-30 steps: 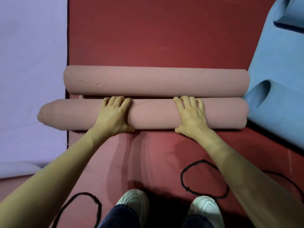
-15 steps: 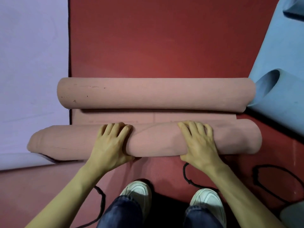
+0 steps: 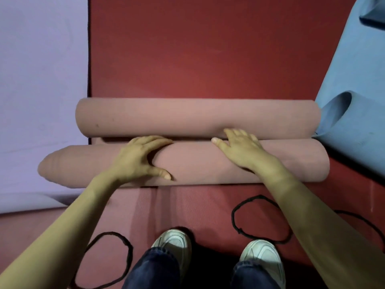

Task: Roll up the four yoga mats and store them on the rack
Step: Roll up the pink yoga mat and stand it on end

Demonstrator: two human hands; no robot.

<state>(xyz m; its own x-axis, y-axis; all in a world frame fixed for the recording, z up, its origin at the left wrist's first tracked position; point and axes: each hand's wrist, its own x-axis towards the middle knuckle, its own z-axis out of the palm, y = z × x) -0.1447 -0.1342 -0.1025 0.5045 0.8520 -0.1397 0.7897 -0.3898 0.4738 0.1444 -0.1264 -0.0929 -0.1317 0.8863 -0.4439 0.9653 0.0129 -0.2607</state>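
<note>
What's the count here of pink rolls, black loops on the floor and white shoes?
Pink rolls: 2, the far roll and the near roll
Black loops: 3, the left loop, the middle loop and the right loop, which is partly cut off
White shoes: 2, the left shoe and the right shoe
Total: 7

The near pink roll [image 3: 208,163] lies crosswise at mid-frame, its left end pushed out into a blunt cone over the flat lilac mat [image 3: 41,80] at the left edge. Just beyond it and parallel lies the far pink roll [image 3: 187,116], even-ended. A pink strip between them suggests one mat. The red mat [image 3: 198,49] lies flat at upper centre, and the blue mat [image 3: 358,69] at right curls loosely.
</note>
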